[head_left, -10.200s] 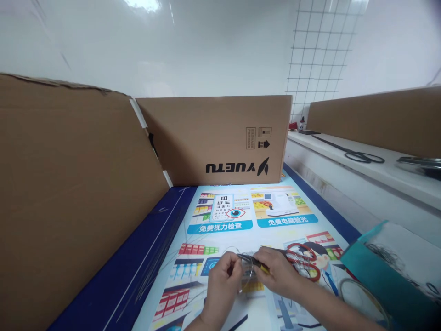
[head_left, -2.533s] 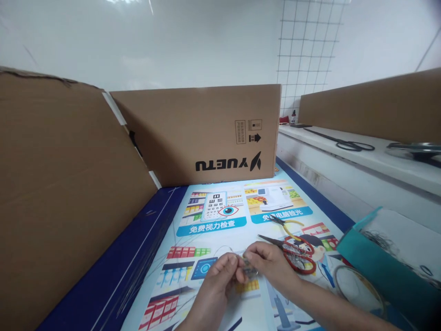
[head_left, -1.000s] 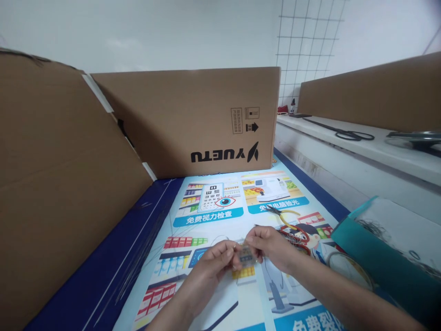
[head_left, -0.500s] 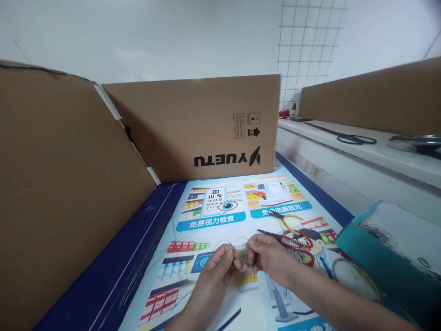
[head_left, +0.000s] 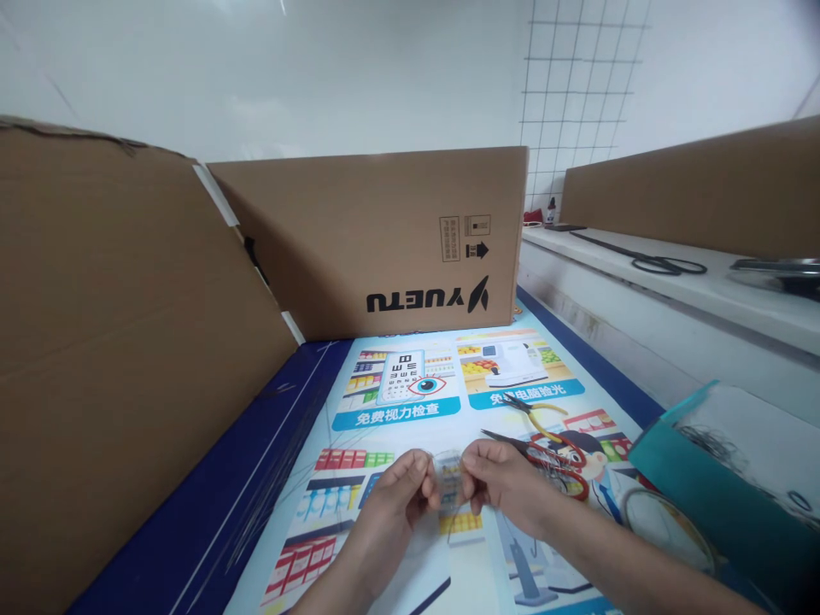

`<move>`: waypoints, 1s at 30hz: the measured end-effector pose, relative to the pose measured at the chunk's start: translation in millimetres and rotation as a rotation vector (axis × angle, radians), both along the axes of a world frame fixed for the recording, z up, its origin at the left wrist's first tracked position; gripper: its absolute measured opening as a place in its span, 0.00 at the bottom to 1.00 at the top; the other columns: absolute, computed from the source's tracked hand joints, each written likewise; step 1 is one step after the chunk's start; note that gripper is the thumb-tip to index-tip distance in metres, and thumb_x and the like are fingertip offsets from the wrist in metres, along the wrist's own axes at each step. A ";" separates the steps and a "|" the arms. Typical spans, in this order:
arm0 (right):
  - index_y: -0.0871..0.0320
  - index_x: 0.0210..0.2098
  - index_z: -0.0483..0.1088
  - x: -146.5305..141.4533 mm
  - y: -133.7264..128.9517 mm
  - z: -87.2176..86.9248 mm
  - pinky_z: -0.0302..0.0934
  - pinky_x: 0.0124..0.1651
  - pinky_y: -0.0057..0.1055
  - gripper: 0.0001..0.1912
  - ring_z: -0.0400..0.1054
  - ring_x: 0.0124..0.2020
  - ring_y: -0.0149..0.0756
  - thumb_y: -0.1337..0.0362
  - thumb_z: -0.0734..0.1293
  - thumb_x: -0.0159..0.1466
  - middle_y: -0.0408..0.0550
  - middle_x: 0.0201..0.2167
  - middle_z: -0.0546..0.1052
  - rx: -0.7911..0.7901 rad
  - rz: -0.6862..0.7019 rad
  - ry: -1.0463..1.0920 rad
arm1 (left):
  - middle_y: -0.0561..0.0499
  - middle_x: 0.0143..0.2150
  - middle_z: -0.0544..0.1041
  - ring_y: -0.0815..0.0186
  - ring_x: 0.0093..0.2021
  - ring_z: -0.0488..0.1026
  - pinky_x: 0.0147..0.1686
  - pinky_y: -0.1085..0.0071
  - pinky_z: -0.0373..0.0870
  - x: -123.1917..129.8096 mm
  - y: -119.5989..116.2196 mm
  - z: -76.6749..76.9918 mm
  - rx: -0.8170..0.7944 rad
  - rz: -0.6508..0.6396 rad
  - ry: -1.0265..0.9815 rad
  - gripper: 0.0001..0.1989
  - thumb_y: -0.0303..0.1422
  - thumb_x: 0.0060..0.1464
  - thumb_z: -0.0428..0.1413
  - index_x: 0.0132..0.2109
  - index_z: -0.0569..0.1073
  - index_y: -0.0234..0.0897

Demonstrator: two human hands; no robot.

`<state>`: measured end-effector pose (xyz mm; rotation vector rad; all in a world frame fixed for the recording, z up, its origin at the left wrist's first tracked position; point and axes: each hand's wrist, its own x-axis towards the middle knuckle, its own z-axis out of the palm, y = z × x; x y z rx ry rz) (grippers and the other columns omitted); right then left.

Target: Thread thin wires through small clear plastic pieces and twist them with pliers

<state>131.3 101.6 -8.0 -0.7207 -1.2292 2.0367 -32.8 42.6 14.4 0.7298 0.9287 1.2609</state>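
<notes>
Between my two hands, over the printed mat, is a small clear, see-through piece (head_left: 449, 480); what it is exactly is too small to tell. My left hand (head_left: 402, 497) pinches its left side with thumb and fingers. On its right side, the thumb and fingers of my right hand (head_left: 503, 483) are pressed together. Just beyond my right hand lie red-handled scissors (head_left: 564, 465) with dark blades, and yellow-handled pliers (head_left: 538, 416) are a little farther off. Thin wire-like strands lie around the red handles.
Cardboard panels (head_left: 359, 239) stand at the back and left. At right are a teal box (head_left: 723, 495) with thin dark wires and a clear round coil or dish (head_left: 670, 528). Black scissors (head_left: 659, 263) rest on the white ledge (head_left: 595, 256).
My hands have moved slightly apart, and the clear piece between them now shows more fully. The whole view has shifted a little.
</notes>
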 end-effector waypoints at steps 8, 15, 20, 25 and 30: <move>0.63 0.32 0.68 1.0 -1.5 -3.1 0.57 0.22 0.24 0.20 0.65 0.17 0.28 0.50 0.60 0.61 0.48 0.20 0.75 0.030 0.164 -0.114 | 0.56 0.19 0.65 0.72 0.21 0.58 0.25 0.74 0.53 0.2 2.4 -1.4 -0.058 -0.056 0.164 0.13 0.40 0.54 0.53 0.28 0.65 0.35; 0.65 0.28 0.69 -1.2 -0.2 -8.0 0.57 0.21 0.25 0.19 0.66 0.16 0.29 0.52 0.62 0.60 0.51 0.20 0.76 0.002 0.219 -0.108 | 0.56 0.17 0.65 0.72 0.20 0.58 0.24 0.74 0.52 -1.6 1.8 -3.6 -0.063 -0.090 0.200 0.14 0.40 0.54 0.52 0.27 0.66 0.35; 0.64 0.30 0.68 -0.8 2.0 -11.8 0.58 0.20 0.25 0.18 0.66 0.18 0.30 0.52 0.63 0.59 0.47 0.18 0.73 0.012 0.100 -0.074 | 0.51 0.22 0.69 0.70 0.23 0.63 0.27 0.73 0.56 -1.6 3.7 -9.9 -0.037 -0.098 0.000 0.13 0.40 0.56 0.50 0.31 0.69 0.33; 0.63 0.30 0.68 -0.4 1.3 -10.3 0.58 0.22 0.24 0.17 0.65 0.20 0.28 0.53 0.62 0.60 0.45 0.20 0.72 0.040 -0.040 -0.056 | 0.47 0.29 0.72 0.67 0.29 0.66 0.32 0.70 0.58 -2.8 3.3 -11.8 -0.007 -0.173 -0.100 0.10 0.34 0.57 0.50 0.36 0.71 0.32; 0.63 0.30 0.69 -1.4 1.4 -7.4 0.56 0.22 0.23 0.17 0.65 0.21 0.29 0.53 0.62 0.60 0.46 0.19 0.73 0.066 -0.092 -0.079 | 0.47 0.30 0.71 0.68 0.31 0.64 0.33 0.71 0.57 -5.4 3.3 -14.9 0.032 -0.160 -0.017 0.10 0.33 0.57 0.51 0.32 0.71 0.32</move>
